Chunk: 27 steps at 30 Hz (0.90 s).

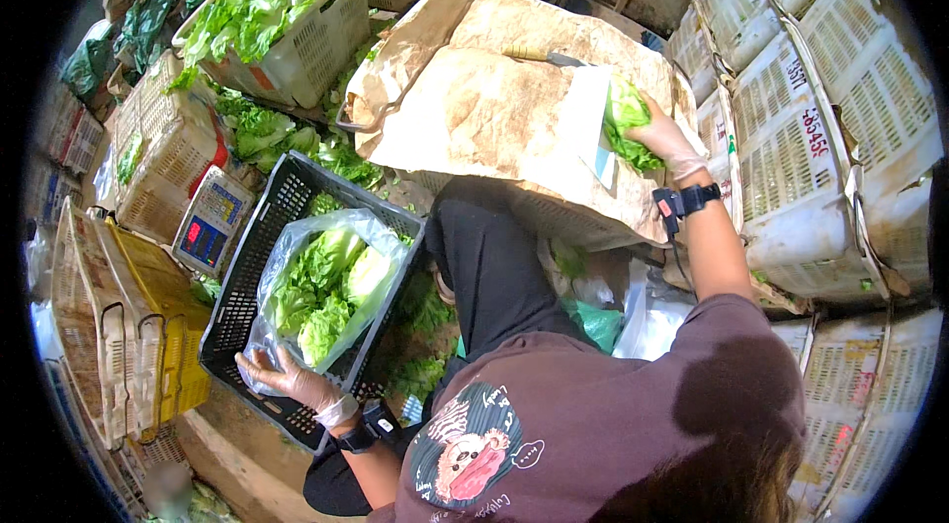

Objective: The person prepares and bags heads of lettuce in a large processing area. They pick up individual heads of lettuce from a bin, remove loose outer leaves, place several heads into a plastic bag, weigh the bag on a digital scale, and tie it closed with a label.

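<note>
Head view: the right hand [664,139], in a clear glove, has its grip clamped on a green lettuce head [627,116], though some of its fingers are hidden behind the leaves; that lettuce is at the right-hand part of a worktop [484,113] covered in stained brown sheeting, just beside a pale flat sheet [583,113]; whether it rests there or is slightly raised, I cannot tell. A tool with a yellowish handle [526,50] lies beyond, toward the far side of the same surface.

Down to the left, the left hand [301,387], also gloved, touches the near edge of a clear plastic bag [263,330]; its thumb and fingers look partly spread, and I cannot tell whether its grip is together on the plastic or apart; several lettuces [331,276] lie in the open bag, which sits inside a black slatted crate [245,266]. Just beside that crate is a scale [212,218] with a lit red display; beyond it stands a pale crate [311,58] heaped with loose leaves [262,4]; a yellow crate [158,296] is at the left; large whitish crates [791,118] are stacked along the right; dark bands circle both wrists.
</note>
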{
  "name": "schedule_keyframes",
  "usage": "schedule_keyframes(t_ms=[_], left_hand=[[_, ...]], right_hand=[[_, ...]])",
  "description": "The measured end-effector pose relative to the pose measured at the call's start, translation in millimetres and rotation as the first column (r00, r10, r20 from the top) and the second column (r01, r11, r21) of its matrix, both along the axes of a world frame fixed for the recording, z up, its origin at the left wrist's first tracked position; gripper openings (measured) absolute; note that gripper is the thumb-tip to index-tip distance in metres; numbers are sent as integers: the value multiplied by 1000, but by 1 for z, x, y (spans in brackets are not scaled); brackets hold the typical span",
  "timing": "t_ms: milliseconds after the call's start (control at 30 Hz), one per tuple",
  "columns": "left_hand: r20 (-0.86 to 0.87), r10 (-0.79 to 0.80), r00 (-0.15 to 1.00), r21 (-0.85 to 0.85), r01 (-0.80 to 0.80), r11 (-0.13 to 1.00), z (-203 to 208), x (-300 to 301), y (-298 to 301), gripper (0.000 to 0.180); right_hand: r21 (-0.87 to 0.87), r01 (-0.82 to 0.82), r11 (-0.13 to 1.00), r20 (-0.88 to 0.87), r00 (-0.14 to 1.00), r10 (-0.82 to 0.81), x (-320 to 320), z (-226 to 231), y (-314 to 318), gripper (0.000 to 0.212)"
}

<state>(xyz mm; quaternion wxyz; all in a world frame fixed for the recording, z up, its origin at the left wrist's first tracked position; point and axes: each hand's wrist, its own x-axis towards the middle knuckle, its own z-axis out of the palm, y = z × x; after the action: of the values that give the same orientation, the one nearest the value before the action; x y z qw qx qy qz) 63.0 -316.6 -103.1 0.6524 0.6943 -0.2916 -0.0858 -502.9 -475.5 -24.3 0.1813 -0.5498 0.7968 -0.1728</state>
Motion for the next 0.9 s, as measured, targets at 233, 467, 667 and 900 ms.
schedule_keyframes(t_ms=[233, 467, 667, 900], left_hand=[[-66, -84, 994, -12, 83, 996, 13, -20, 4, 61], [443, 167, 881, 152, -258, 954, -17, 46, 27, 85], [325, 232, 917, 434, -362, 825, -46, 95, 55, 102], [-633, -174, 754, -1, 224, 975, -77, 144, 41, 32]], right_hand=[[-299, 159, 941, 623, 780, 66, -39, 9, 21, 72], [-526, 278, 804, 749, 599, 283, 75, 63, 55, 45], [-66, -559, 826, 715, 551, 430, 210, 24, 21, 54], [176, -984, -28, 547, 74, 834, 482, -90, -18, 69]])
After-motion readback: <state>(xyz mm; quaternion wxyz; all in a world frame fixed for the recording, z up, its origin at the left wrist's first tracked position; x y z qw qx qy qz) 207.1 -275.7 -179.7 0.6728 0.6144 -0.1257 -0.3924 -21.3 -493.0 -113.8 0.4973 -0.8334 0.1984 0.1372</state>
